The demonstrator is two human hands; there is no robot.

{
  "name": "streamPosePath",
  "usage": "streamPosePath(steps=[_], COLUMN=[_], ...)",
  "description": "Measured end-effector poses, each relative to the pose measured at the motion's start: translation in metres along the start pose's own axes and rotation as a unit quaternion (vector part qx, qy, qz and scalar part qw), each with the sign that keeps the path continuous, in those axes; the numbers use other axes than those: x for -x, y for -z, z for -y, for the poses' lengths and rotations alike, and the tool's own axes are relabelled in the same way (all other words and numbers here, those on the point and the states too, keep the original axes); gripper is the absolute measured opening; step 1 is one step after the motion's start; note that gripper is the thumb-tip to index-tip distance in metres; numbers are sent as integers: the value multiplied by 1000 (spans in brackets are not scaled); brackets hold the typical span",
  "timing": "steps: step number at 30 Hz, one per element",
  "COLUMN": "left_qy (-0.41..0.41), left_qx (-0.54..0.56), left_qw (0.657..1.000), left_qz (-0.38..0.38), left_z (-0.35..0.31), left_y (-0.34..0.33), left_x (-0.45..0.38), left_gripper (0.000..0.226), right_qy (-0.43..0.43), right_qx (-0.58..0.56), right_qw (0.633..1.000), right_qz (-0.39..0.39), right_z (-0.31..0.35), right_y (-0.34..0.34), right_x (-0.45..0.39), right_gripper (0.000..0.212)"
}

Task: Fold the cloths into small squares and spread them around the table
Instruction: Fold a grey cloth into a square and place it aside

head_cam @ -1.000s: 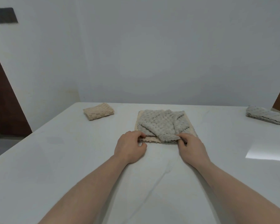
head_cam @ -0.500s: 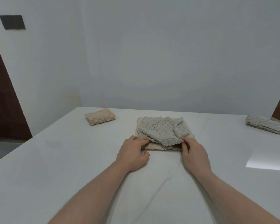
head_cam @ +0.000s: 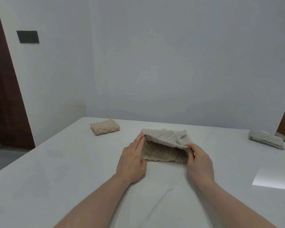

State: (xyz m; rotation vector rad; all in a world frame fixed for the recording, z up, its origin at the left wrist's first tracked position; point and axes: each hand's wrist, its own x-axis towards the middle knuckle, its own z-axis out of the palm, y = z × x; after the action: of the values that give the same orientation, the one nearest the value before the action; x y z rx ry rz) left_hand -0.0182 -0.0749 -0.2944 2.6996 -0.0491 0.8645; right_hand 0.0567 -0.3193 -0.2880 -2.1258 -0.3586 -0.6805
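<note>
White marble-look table (head_cam: 59, 186) filling the lower half of the frame, faint grey veins running through the lower centre, a bright patch of reflected light at lower right. Plain pale wall (head_cam: 171, 63) across the whole upper half; dark brown door (head_cam: 5, 104) down the left edge; small dark rectangular plate (head_cam: 27, 37) on the wall at upper left.

Two bare forearms reaching up from the bottom edge toward centre frame. Between the hands, just below mid-frame: a grey cloth (head_cam: 164, 137) lying on a beige cloth (head_cam: 164, 154), near edge of the grey one lifted clear so that the beige layer shows in shadow underneath.

Left hand (head_cam: 132, 160) at the left side of the pair, fingers stretched out nearly straight along the cloth edge, tips touching the raised grey corner; whether pinching it, cannot tell. Right hand (head_cam: 199, 162) at the right side, thumb and fingers curled and pinching the raised grey edge.

Folded beige cloth (head_cam: 105, 127) left of centre near the far table edge, well apart. Folded grey cloth (head_cam: 266, 141) at the right of the frame, near the table's right edge.
</note>
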Motion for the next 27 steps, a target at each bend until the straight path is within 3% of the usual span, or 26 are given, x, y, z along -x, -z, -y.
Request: streamPosePath(steps=[5,10,16,21,27], left_qy=[-11,-7,-17,0,14], left_qx=[5,37,82,211,246], left_qw=[999,991,968,936,940], left_qz=[-42,-126,-237,-281,-238], left_z=[-3,-14,-28,-40,-45], left_y=[29,81,151,198,224], left_x=[-2,-15,-22,-13,0], left_gripper=[86,72,39,6,27], right_qy=[74,93,134,177,186], right_qx=[2,-34,-71,-118,-120], right_qw=[997,992,985,972,973], right_qz=[-36,-72,-83,-97,-59], right_z=[35,75,120,147,158], right_y=[28,62,97,121,134], right_x=[-27,-36,-32,-21,-10], right_gripper=[16,10,11,10,7])
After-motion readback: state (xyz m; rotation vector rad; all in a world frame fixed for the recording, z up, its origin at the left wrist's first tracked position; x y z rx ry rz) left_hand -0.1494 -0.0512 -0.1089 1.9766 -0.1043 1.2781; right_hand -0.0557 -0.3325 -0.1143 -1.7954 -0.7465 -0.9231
